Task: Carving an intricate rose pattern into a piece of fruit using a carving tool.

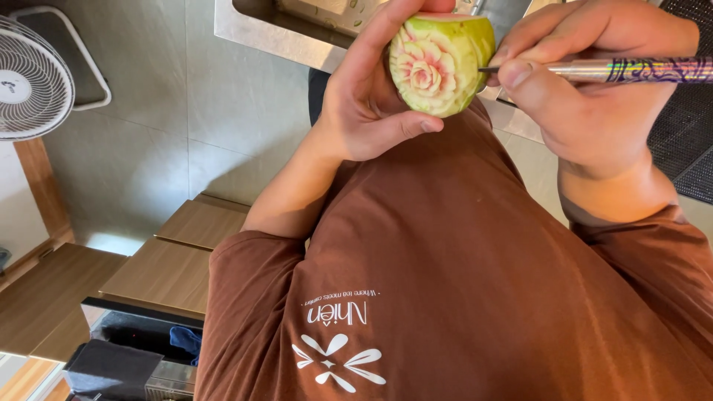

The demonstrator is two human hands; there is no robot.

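From the head view, the person looks down along their own chest in a brown shirt (460, 282). The left hand (371, 96) is clenched around a small green fruit (440, 63), with the thumb under it and the fingers behind, so the fruit is held up in the air in front of the body, between the two hands. A flower with pink and pale petals is already cut into the face of the fruit that turns to the camera.

The right hand (587, 89) is grasping a thin carving knife (631, 70) with a metal, patterned handle, pinched like a pen between thumb and first fingers. Its dark tip touches the right edge of the fruit, just beside the flower.

To do this cut well, I think the left hand should keep the fruit very steady and turn it slowly to the blade, while the right hand makes only short, shallow moves. The left thumb lies close under the carving, so the tip should not slip downward.

Beyond the hands there is a steel sink (297, 33); far from the left hand a white fan (30, 78) stands on the grey floor, near wooden steps (163, 271).
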